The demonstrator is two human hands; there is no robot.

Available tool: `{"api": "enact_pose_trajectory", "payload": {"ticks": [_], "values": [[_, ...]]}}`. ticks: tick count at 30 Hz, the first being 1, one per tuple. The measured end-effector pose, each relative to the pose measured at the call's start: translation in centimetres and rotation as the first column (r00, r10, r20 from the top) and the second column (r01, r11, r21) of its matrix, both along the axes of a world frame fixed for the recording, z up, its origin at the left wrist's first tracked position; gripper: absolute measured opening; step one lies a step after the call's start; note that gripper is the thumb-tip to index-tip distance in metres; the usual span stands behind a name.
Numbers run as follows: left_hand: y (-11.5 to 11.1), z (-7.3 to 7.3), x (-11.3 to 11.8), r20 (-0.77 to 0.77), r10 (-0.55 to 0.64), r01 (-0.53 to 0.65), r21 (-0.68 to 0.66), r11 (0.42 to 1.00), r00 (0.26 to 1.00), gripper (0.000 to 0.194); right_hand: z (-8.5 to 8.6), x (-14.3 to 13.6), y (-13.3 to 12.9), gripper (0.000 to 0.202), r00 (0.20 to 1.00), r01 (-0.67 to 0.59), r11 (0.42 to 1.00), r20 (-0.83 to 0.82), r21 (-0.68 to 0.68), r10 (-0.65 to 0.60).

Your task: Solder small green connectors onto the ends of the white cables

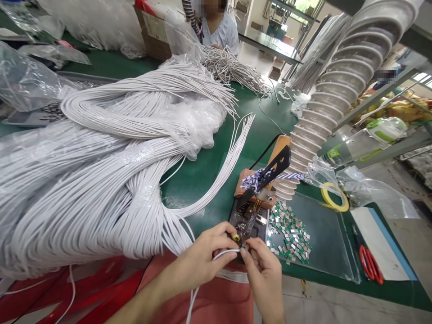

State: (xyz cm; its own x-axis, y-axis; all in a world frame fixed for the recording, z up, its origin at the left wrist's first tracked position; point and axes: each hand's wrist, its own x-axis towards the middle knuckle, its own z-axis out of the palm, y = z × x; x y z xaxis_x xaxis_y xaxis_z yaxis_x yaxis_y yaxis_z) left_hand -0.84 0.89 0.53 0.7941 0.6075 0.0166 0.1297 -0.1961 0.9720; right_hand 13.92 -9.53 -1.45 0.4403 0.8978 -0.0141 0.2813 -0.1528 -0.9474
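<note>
White cable [231, 250] is pinched in the left fingers [225, 243], its end between closed right fingers [259, 245]. Many connector boards [286, 231] lie cableless.

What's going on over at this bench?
A person is working with bare hands: the left hand holds a white cable, and the right hand is at its tip, though whatever is pinched there is too small to tell. Big bundles of similar cables lie to the left, and small green-and-silver parts are scattered to the right. Another person is across the table.
</note>
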Motion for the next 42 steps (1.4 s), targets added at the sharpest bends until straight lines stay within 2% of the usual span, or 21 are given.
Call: {"api": "enact_pose_trajectory", "payload": {"ticks": [3, 6, 10, 12, 15, 19, 25, 29, 33, 37, 42], "values": [[-0.4, -0.2, 0.3, 0.029, 0.060, -0.062, 0.057, 0.996, 0.998, 0.024, -0.3, 0.1, -0.1, 0.017, 0.999, 0.002, 1.000, -0.032, 0.004, -0.002], [-0.6, -0.5, 0.7, 0.070, 0.091, -0.097, 0.079, 0.992, 0.993, 0.022, -0.3, 0.1, -0.2, 0.018, 0.996, 0.001, 1.000, -0.087, 0.009, -0.001], [-0.8, -0.5, 0.8, 0.091, 0.138, -0.144, 0.061, 0.988, 0.986, 0.019, 0.1, 0.2, -0.5, 0.014, 0.979, 0.096, 0.995, -0.183, 0.035, -0.089], [-0.8, -0.4, 0.8, 0.099, 0.155, -0.163, 0.069, 0.984, 0.983, 0.019, 0.3, 0.2, -0.6, 0.008, 0.981, 0.109, 0.992, -0.166, 0.069, -0.097], [-0.7, -0.1, 1.0, 0.117, 0.177, -0.187, 0.074, 0.980, 0.977, 0.021, 0.4, 0.0, -0.6, 0.010, 0.996, 0.056, 0.992, -0.082, 0.115, -0.047], [-0.6, 0.3, 1.3, 0.095, 0.214, -0.220, 0.069, 0.973, 0.972, 0.022, 0.4, -0.9, -0.2, 0.013, 0.995, 0.100, 0.983, -0.034, 0.153, -0.096], [-0.4, 0.0, 1.0, 0.096, 0.138, -0.149, 0.118, 0.982, 0.986, 0.020, 0.1, -1.0, -0.1, 0.012, 0.995, 0.066, 0.988, -0.083, 0.136, -0.055], [-0.3, 0.1, 0.3, 0.065, 0.032, -0.042, 0.152, 0.987, 0.997, 0.023, 0.2, -0.5, -0.1, 0.010, 1.000, 0.008, 0.993, -0.027, 0.118, -0.005], [-0.3, 0.3, 0.2, 0.021, -0.044, 0.040, 0.168, 0.985, 0.999, 0.023, 0.2, -0.2, -0.2, 0.010, 1.000, 0.006, 0.996, -0.028, 0.091, -0.004], [-0.4, 0.0, 0.3, 0.045, -0.009, 0.004, 0.120, 0.993, 0.999, 0.022, 0.0, 0.2, -0.5, 0.010, 0.998, -0.034, 0.998, -0.058, 0.061, 0.037], [-0.8, -0.4, 0.4, 0.034, 0.076, -0.077, 0.050, 0.996, 0.997, 0.019, -0.2, 0.4, -0.7, 0.011, 0.994, -0.042, 0.994, -0.101, 0.101, 0.052]]}}
